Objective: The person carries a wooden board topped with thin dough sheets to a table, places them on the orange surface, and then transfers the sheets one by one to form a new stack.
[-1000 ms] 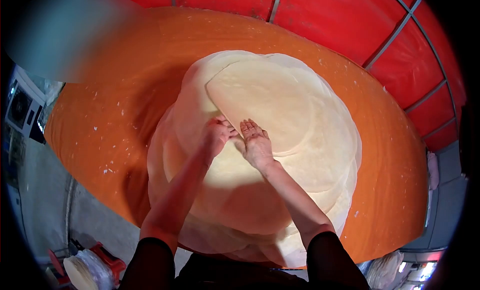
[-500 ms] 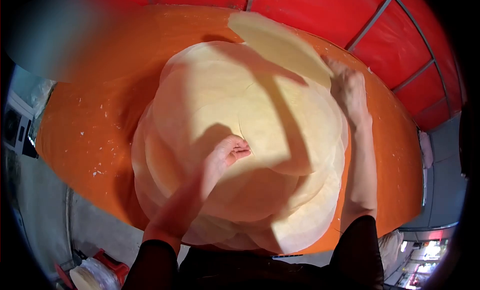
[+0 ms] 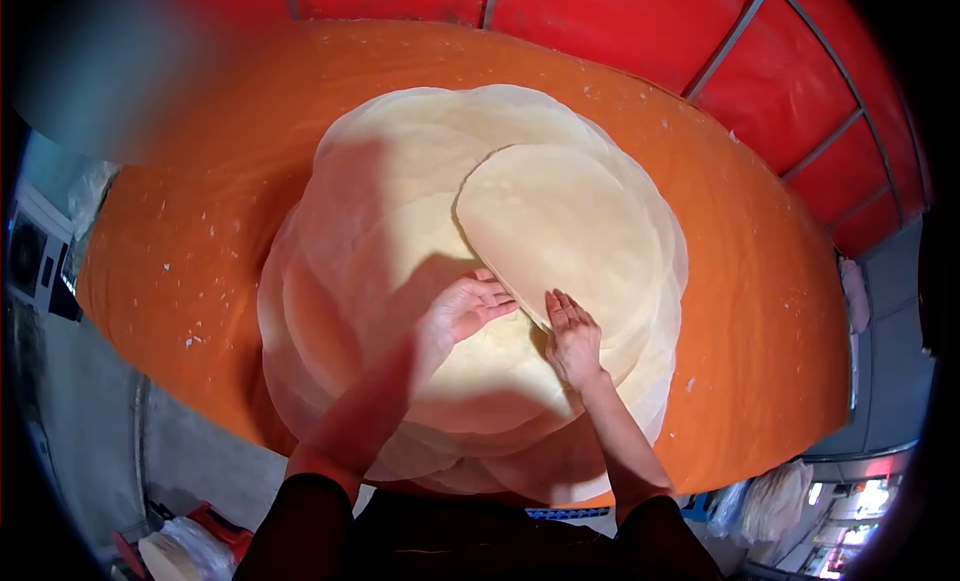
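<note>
A broad pile of thin, pale round sheets [image 3: 400, 171] overlaps in the middle of the orange-covered table [image 3: 760, 311]. On its right part lies one round sheet [image 3: 560, 221] whose left edge stands slightly raised. My left hand [image 3: 473, 306] is at that sheet's lower left edge, palm turned inward, fingers together against the rim. Whether it pinches the edge is hard to make out. My right hand [image 3: 573, 339] rests palm down on the sheet's lower edge, its fingers extended and holding nothing.
Red panels [image 3: 620, 31] with grey metal bars stand behind the table. At the lower left, a red item [image 3: 225, 531] sits beside plastic-wrapped round sheets [image 3: 185, 551]. Plastic bags [image 3: 775, 501] are at the lower right. A blurred pale shape covers the upper left.
My right hand has come from the pile's upper right down to its lower middle. The sheet it held up at the far edge now lies on the pile. My left hand has shifted slightly right.
</note>
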`<state>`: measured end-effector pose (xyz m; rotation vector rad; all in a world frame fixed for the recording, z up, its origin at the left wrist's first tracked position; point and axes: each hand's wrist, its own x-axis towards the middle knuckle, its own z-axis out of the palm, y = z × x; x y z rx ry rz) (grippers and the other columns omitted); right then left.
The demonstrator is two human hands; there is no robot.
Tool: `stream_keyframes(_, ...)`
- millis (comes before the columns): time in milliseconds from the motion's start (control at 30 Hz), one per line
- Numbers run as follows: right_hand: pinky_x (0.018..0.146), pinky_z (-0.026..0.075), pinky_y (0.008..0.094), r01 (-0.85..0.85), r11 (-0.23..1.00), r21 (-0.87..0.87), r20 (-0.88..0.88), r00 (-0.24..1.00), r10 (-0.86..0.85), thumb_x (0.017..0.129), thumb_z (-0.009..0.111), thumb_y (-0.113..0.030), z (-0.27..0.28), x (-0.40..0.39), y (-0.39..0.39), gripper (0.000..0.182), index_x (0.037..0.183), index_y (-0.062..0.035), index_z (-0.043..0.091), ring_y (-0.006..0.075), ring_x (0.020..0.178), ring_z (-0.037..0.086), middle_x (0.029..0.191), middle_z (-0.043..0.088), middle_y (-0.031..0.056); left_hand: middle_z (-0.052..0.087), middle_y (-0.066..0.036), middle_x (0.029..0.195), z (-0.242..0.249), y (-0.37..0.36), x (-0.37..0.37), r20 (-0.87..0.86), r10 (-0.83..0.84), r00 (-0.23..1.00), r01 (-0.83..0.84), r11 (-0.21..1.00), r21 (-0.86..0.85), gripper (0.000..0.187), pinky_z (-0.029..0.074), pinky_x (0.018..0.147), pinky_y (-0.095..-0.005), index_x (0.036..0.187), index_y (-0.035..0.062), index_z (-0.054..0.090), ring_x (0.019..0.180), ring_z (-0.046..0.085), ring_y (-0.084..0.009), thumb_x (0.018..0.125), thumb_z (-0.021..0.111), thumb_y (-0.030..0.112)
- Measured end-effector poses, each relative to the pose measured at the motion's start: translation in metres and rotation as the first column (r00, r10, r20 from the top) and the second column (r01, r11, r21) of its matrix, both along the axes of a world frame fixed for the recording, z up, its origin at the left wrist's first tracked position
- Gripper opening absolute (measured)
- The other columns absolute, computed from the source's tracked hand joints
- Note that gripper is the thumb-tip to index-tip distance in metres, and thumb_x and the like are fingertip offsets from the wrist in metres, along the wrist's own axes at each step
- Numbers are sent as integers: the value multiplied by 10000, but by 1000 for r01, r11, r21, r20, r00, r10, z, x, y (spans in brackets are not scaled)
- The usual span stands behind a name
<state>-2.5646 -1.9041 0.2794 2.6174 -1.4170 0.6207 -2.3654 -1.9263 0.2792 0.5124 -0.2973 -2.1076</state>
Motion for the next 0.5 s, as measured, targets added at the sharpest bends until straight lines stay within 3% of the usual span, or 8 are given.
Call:
stream_keyframes(200, 712, 450, 372, -17, 999, 29, 21, 1000, 16, 693, 520, -108, 8, 4, -7, 376, 1050, 8, 496, 305, 831, 555, 952, 564, 154, 396, -194, 1161, 11, 10, 7, 27, 36, 999, -33, 994, -104, 583, 317, 924, -408, 1141, -13, 330, 1094, 383, -311, 582, 479, -85)
stream_keyframes(233, 664, 461, 351, -60, 998, -6, 49, 997, 60, 719, 482, -84, 11, -3, -21, 336, 1052, -53, 513, 288, 751, 567, 886, 582, 142, 411, -183, 1135, 19, 16, 17, 506, 151, 849, -47, 976, -213, 577, 320, 920, -398, 1141, -17, 325, 1071, 400, -298, 594, 502, -59)
stream_keyframes(267, 649, 463, 343, -96, 995, -2, 17, 995, 96, 739, 443, -56, 21, -9, -37, 323, 1051, -88, 520, 269, 750, 567, 855, 578, 165, 427, -173, 1109, 45, 29, 33, 839, 268, 474, -6, 954, -301, 574, 322, 916, -388, 1141, -21, 320, 1049, 417, -284, 606, 525, -34)
stream_keyframes(300, 639, 461, 288, -48, 955, 292, 233, 972, -22, 732, 447, 8, 41, -15, -50, 253, 957, -19, 560, 217, 642, 548, 888, 596, 122, 443, -162, 1084, 57, 42, 47, 939, 343, -23, 78, 937, -341, 574, 325, 912, -377, 1142, -26, 314, 1026, 434, -270, 617, 548, -8)
stream_keyframes(333, 564, 450, 265, 66, 965, 253, -10, 998, -66, 736, 454, -10, 67, -18, -64, 245, 955, -10, 565, 162, 550, 494, 758, 598, 110, 474, -143, 951, 21, 48, 67, 705, 631, -323, 4, 746, -666, 443, 359, 767, -363, 1006, -14, 396, 893, 464, -246, 603, 573, 35)
stream_keyframes(367, 469, 419, 252, -106, 991, 80, 200, 976, 89, 735, 450, -20, 65, -34, -96, 257, 968, -9, 560, 162, 459, 454, 595, 530, 115, 489, -131, 876, 3, 57, 85, 598, 690, -408, -5, 653, -758, 377, 376, 690, -353, 935, -8, 439, 817, 478, -230, 597, 591, 61)
stream_keyframes(400, 424, 398, 265, -24, 999, -32, -57, 998, 22, 721, 439, -16, 131, -9, -76, 286, 989, -5, 542, 204, 406, 431, 521, 451, 133, 504, -118, 801, -14, 66, 103, 480, 722, -498, -1, 553, -833, 314, 393, 612, -343, 864, -1, 482, 740, 493, -215, 591, 610, 87)
stream_keyframes(500, 513, 453, 342, 4, 994, -108, -245, 969, -31, 671, 443, -7, 188, 37, -42, 311, 973, -38, 512, 263, 593, 565, 769, 579, 150, 498, -101, 748, 5, 101, 140, 842, 525, -122, -100, 838, -537, 308, 395, 579, -329, 843, 3, 493, 678, 493, -193, 597, 641, 115)
